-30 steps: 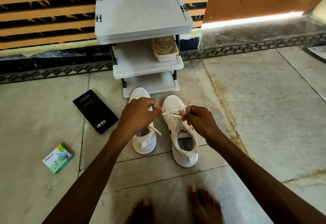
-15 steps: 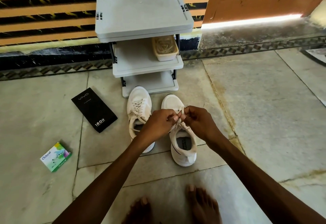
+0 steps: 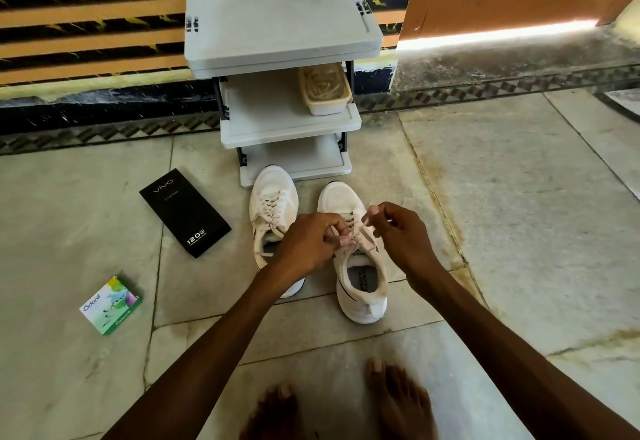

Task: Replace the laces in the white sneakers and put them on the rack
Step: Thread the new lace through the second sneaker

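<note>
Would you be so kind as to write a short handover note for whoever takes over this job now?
Left hand pinches the lace of the sneaker under the hands; right hand pinches a lace end, raised.
The other sneaker stands beside it, laced, with one end loose. Both are on the floor in front of the rack.
Done: both look threaded.
Left: finish this lace, tidy the other's loose end, set both on the rack.
</note>
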The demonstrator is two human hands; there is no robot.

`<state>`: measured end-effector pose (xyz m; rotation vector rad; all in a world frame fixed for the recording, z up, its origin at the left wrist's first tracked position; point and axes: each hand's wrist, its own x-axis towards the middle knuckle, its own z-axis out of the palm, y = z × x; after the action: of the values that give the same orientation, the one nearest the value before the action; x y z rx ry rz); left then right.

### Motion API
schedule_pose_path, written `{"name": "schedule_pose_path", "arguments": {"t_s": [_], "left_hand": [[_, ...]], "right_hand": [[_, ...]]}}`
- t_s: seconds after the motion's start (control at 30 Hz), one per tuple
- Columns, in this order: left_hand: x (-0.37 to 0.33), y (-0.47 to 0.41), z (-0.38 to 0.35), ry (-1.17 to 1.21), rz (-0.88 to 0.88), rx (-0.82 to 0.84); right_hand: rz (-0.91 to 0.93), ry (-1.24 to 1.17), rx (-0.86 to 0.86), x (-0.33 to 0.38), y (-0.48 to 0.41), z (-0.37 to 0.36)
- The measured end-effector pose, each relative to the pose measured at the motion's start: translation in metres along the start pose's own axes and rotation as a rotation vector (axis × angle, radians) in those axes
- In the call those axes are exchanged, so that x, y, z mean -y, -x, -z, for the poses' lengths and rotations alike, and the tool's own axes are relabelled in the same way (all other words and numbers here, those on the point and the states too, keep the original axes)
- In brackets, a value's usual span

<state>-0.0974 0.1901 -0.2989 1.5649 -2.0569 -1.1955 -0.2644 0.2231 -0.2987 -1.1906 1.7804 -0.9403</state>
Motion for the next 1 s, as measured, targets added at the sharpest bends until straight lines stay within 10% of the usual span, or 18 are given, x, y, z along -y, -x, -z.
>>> {"name": "schedule_pose_path", "arguments": {"t_s": [0.43, 0.63, 0.83, 1.0], "left_hand": [[-0.007, 0.013, 0.022, -0.93, -0.057, 0.178], [-0.009, 0.004, 0.003, -0.603, -0.123, 0.045], [-0.005, 0.011, -0.032, -0.555, -0.164, -0.09], [-0.004, 0.015, -0.036, -0.403, -0.11, -0.105]], "right_hand": [[-0.312, 0.387, -0.081, -0.038, -0.013, 0.004], [-0.019, 0.703, -0.093, -0.03, -0.004, 0.01], [0.181, 0.651, 0.373, -0.011, 0.006, 0.011], [0.243, 0.815, 0.243, -0.008, 0.007, 0.011]]}}
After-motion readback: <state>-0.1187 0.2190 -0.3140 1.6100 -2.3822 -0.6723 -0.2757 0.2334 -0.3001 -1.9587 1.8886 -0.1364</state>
